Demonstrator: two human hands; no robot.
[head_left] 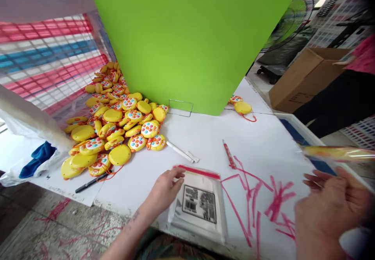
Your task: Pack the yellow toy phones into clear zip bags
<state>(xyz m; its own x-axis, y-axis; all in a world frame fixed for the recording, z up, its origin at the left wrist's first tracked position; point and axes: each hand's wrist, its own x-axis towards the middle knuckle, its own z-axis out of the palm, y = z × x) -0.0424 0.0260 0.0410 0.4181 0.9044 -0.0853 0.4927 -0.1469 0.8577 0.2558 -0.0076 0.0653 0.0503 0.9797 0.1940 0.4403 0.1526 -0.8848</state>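
Observation:
My left hand [166,187] rests on the white table, fingers curled against the left edge of a stack of clear zip bags [200,204] with a red seal strip and a barcode label. My right hand [331,205] is at the lower right, blurred by motion, fingers stretched out. Just above it is a blurred yellow toy in a clear wrapper [336,153]; I cannot tell whether the hand holds it. A pile of yellow toy phones [114,119] with coloured buttons lies at the left of the table.
A green board [190,37] stands at the back. Two white markers [182,152], a red marker [229,154] and a black pen [90,182] lie on the table [263,143]. Two more yellow toys [241,105] lie at the back right. A blue bin [295,133], a cardboard box [304,76] and another person [345,92] are at right.

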